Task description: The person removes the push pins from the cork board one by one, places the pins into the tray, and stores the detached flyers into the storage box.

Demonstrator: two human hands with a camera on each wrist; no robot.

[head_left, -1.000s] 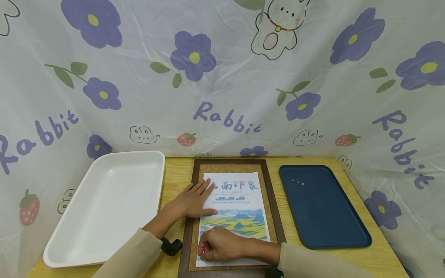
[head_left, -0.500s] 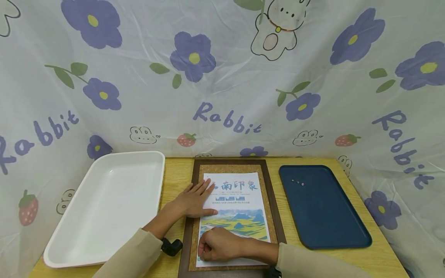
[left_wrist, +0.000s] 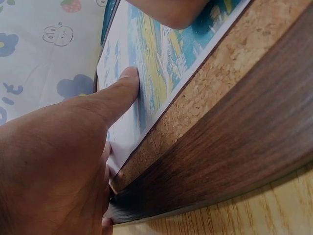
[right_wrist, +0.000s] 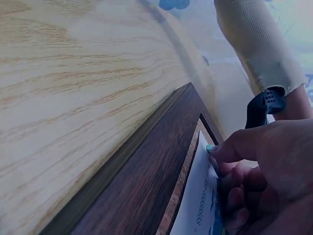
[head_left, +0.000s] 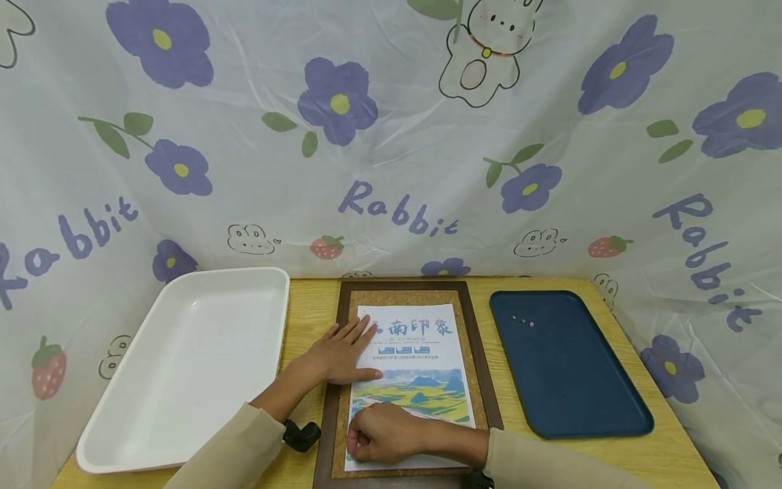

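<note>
A printed poster (head_left: 415, 394) with a landscape picture lies on a cork board (head_left: 403, 296) in a dark wooden frame (head_left: 482, 380). My left hand (head_left: 342, 354) lies with spread fingers on the poster's left side, its thumb (left_wrist: 128, 81) reaching over the picture. At the poster's lower left corner my right hand (head_left: 391, 432) is curled. The right wrist view shows its thumb and fingers at a small teal thumbtack (right_wrist: 210, 148) by the paper's edge. The tack's point is hidden.
To the left stands a large white tray (head_left: 183, 367). On the right is a dark blue tray (head_left: 574, 380) with several tiny tacks (head_left: 523, 321) near its far left corner. Everything rests on a wooden table (head_left: 308, 305), before a patterned curtain (head_left: 397, 156).
</note>
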